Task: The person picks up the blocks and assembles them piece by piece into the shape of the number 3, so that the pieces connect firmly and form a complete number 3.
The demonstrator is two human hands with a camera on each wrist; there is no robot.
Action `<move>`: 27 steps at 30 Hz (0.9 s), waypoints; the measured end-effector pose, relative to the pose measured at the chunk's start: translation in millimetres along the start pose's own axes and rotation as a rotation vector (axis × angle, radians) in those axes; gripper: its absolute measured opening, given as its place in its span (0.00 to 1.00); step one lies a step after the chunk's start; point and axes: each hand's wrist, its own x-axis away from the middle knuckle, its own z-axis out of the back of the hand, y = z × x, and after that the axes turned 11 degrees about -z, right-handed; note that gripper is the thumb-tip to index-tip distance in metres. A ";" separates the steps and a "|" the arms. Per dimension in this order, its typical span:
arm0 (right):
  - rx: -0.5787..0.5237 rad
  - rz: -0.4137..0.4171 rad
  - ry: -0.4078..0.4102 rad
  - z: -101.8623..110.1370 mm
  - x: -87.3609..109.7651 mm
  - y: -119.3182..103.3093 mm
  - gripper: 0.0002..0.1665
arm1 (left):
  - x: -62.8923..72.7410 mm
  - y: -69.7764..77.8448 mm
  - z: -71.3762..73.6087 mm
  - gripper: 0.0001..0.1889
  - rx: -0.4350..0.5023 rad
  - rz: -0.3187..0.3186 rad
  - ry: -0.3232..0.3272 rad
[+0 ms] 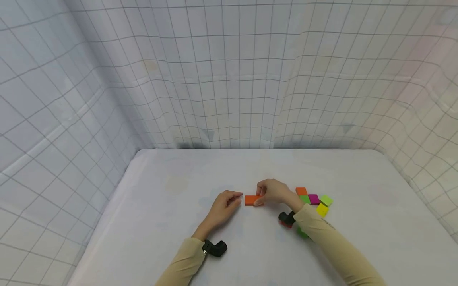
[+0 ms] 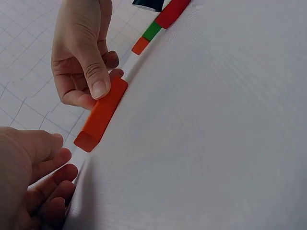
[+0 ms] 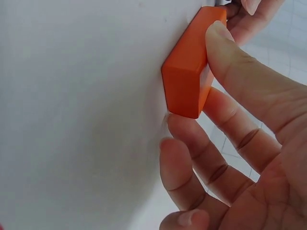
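- On the white cloth-covered worktop (image 1: 171,222), the smooth orange rectangular block (image 1: 249,200) lies with its right end pinched in the right hand's (image 1: 273,191) grip.
- Just left of the block, the left hand (image 1: 222,206) has a loose, part-spread grip around nothing.
- Pinched at one end only, the block could swivel if the left fingers bump its free end.
- Only the head view shows the flat magenta block (image 1: 313,199) and flat yellow block (image 1: 322,209), right of the orange one.
- Wrist views reveal the orange block's thickness and end faces, which the head view barely does.
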 end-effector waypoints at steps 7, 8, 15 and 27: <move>-0.012 -0.019 0.007 -3.1 2.1 -3.0 0.15 | 2.4 -1.7 -4.0 0.15 -0.086 -0.017 -0.033; -0.014 -0.020 0.008 -3.2 2.4 -3.3 0.15 | 2.5 -2.0 -4.6 0.15 -0.092 -0.013 -0.038; -0.012 -0.016 0.021 -3.3 3.8 -3.6 0.15 | 2.2 -2.3 -6.7 0.16 -0.122 -0.006 -0.043; 0.003 -0.001 0.031 -2.6 6.3 -4.0 0.15 | 2.4 -0.2 -7.1 0.17 -0.150 0.004 -0.047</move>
